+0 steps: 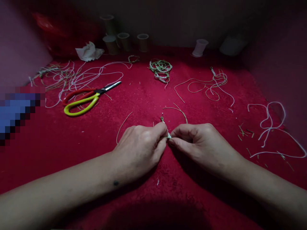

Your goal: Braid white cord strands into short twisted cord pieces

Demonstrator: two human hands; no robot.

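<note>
My left hand is closed on a small knotted cord piece in white and green. Just to its right, my right hand pinches the same piece, or a cord end at it, between thumb and fingertips. A green loop at the top of the piece shows above my left fingers, by a small pin. Thin green cords run out beyond both hands onto the red cloth. Most of the knotting is hidden by my fingers.
Scissors with red and yellow handles lie at left, beside tangled cords. Finished-looking knotted cord rings lie ahead. Spools and crumpled tissue stand at the back. White cord and green snippets lie right.
</note>
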